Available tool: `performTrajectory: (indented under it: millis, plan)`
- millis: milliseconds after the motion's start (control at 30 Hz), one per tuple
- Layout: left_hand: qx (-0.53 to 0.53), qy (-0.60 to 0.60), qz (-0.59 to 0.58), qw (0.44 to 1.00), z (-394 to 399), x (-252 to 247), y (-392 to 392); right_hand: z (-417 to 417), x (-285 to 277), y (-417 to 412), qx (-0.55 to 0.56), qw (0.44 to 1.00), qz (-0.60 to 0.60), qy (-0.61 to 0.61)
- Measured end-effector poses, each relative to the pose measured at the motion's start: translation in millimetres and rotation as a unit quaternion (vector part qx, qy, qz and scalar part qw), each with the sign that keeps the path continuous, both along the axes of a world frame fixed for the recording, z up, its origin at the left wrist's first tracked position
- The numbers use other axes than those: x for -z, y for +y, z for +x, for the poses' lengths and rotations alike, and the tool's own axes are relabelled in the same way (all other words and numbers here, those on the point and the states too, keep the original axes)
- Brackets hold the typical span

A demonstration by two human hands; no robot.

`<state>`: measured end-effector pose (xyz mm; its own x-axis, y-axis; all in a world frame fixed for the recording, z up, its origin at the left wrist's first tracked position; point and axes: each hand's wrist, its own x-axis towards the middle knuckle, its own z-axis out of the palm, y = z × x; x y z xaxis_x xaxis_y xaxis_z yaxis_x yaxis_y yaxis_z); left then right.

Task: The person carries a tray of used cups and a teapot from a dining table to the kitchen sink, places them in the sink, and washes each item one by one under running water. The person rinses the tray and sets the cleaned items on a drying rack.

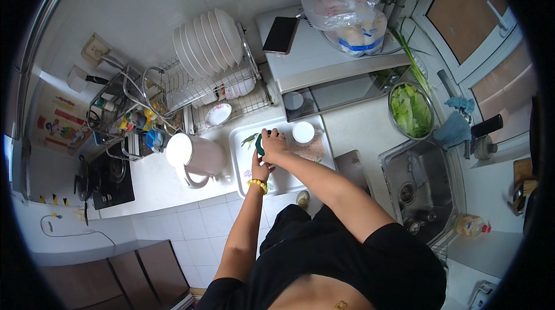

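Observation:
Both hands work over a white serving tray (295, 187) with a printed bird and flowers. My right hand (274, 146) grips a dark green object (259, 145) from above; its fingers cover much of it, so its exact kind stays unclear. Just below, my left hand (260, 170), with a yellow bead bracelet (258, 186) at the wrist, holds the same object from the near side. A white lidded mug (303, 133) stands on the tray to the right of my hands. Left of the tray is a pale electric kettle (204, 158).
Behind the tray, a microwave oven (295, 67) bears a phone (281, 35) and plastic bags (342, 2). A dish rack (204, 97) with plates (208, 45) is at back left. To the right are a bowl of lettuce (411, 110) and a steel sink (416, 188); a cooktop (113, 182) lies far left.

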<state>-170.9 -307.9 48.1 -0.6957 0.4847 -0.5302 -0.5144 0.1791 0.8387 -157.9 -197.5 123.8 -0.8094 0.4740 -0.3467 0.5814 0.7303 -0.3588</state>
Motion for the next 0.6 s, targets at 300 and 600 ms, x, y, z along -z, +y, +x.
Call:
performTrajectory:
  millis: [300,600]
  plan:
    - [-0.007,-0.041,0.042,0.998,-11,13,19,5,22,14,-0.015,0.998,-0.051,0.044]
    - [-0.034,0.316,-0.21,0.924,-62,100,-4,60,-11,26,-0.018,0.916,-0.117,0.384]
